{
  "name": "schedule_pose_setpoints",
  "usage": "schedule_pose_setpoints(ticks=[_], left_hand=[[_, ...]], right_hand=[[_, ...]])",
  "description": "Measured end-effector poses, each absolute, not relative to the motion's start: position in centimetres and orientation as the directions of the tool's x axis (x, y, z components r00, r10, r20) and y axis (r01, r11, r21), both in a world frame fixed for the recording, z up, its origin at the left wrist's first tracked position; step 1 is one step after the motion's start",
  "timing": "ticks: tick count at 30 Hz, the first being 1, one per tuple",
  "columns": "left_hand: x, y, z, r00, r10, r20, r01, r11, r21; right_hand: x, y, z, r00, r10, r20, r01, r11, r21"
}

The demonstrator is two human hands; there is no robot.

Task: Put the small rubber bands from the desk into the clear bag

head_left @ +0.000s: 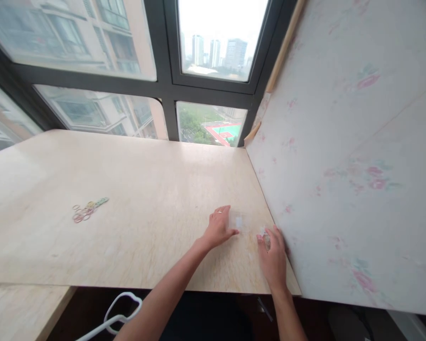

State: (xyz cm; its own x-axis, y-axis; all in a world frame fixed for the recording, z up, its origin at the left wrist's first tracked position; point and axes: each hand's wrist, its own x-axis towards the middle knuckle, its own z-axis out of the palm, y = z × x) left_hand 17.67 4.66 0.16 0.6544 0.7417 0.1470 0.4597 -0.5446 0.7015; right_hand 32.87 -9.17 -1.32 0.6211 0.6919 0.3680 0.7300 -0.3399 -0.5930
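A see-through plastic box (238, 222) with a whitish patch lies on the beige marble-look counter (156, 189) near the wall. My left hand (218, 229), with a ring on one finger, holds the box by its left side between thumb and fingers. To the right, close to the wall, my right hand (274, 253) has its fingers curled round a small clear-and-white piece (263, 231). What kind of piece it is I cannot make out. A narrow gap of counter separates the box from the right hand.
On the left of the counter lies a small heap of pinkish and yellow rings (83, 213) with a green patterned strip (101, 202). A flowered wall (341, 166) bounds the right side, dark-framed windows (213, 87) the back. A white looped bar (108, 322) is below the front edge.
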Motion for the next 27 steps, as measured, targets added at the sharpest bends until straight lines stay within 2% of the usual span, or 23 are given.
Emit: schedule_pose_setpoints(ticks=[3, 6, 7, 10, 11, 13, 15, 18, 20, 22, 27], left_hand=[[13.8, 6.9, -0.1, 0.564, 0.782, 0.266, 0.469, -0.569, 0.676], [5.8, 11.8, 0.8, 0.321, 0.864, 0.388, 0.613, -0.502, 0.610], [2.5, 13.5, 1.3, 0.182, 0.894, 0.410, 0.699, -0.411, 0.585], [-7.1, 17.6, 2.9, -0.268, 0.897, 0.352, 0.877, 0.076, 0.475], [-9.7, 18.2, 3.1, -0.340, 0.890, 0.304, 0.892, 0.203, 0.403], [-13.5, 18.5, 3.0, -0.402, 0.901, 0.160, 0.898, 0.355, 0.258], [-15.3, 18.2, 2.4, -0.417, 0.906, 0.072, 0.901, 0.402, 0.163], [-15.6, 18.0, 1.3, -0.354, 0.925, 0.136, 0.933, 0.341, 0.115], [-15.1, 18.4, 0.9, -0.304, 0.931, 0.201, 0.950, 0.283, 0.129], [-14.8, 19.0, 0.9, -0.282, 0.937, 0.207, 0.954, 0.252, 0.160], [-14.9, 19.6, 1.5, -0.155, 0.985, 0.080, 0.972, 0.137, 0.191]], right_hand=[[33.1, -9.3, -1.3, 0.611, 0.691, 0.386, 0.738, -0.322, -0.593], [33.3, -9.5, -1.3, 0.594, 0.698, 0.400, 0.748, -0.295, -0.595], [33.3, -9.5, -1.2, 0.587, 0.704, 0.399, 0.750, -0.286, -0.597], [33.3, -9.6, -0.9, 0.575, 0.723, 0.382, 0.748, -0.275, -0.604], [33.3, -9.7, -0.8, 0.572, 0.730, 0.375, 0.747, -0.275, -0.605], [33.3, -9.7, -0.7, 0.571, 0.737, 0.360, 0.746, -0.284, -0.603], [33.4, -9.8, -0.6, 0.579, 0.739, 0.343, 0.742, -0.305, -0.597], [33.6, -9.8, -0.7, 0.581, 0.746, 0.327, 0.744, -0.323, -0.584], [33.7, -9.8, -0.8, 0.563, 0.759, 0.328, 0.758, -0.314, -0.572], [33.9, -9.8, -0.9, 0.547, 0.770, 0.329, 0.769, -0.306, -0.562], [34.3, -9.9, -1.2, 0.569, 0.761, 0.312, 0.742, -0.311, -0.595]])
